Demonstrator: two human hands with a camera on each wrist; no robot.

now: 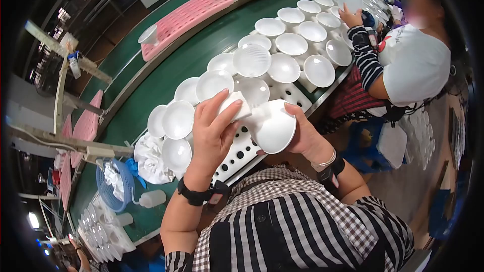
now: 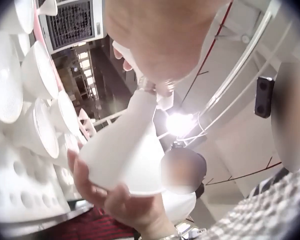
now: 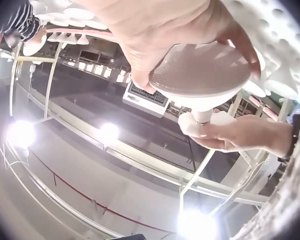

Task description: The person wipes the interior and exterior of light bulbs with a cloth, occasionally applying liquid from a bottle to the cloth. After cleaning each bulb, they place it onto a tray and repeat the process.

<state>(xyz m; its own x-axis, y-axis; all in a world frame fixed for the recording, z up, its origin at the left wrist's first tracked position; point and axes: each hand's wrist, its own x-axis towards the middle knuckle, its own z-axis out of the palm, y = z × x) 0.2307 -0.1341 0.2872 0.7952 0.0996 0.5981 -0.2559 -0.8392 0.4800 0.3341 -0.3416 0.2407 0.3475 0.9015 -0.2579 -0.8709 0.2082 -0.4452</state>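
A white reflector lamp bulb (image 1: 275,131) hangs in front of the body. My right hand (image 1: 306,135) grips its wide end, thumb and fingers spread round the rim. In the left wrist view the bulb (image 2: 122,145) tapers up to a metal screw base (image 2: 147,84). My left hand (image 1: 213,130) pinches a small white pad (image 1: 240,107) at the narrow end. The right wrist view has this pad (image 3: 191,125) folded about the base, under the bulb's textured face (image 3: 200,70). The left palm hides part of the base in the left wrist view.
Many similar bulbs (image 1: 283,68) stand face up in white holed trays (image 1: 237,153) on a green conveyor (image 1: 128,113). A blue basket (image 1: 117,191), white cloth (image 1: 151,158) and plastic bottle (image 1: 153,199) sit left. Another person (image 1: 416,65) works at right. Pink racks (image 1: 191,17) line the far side.
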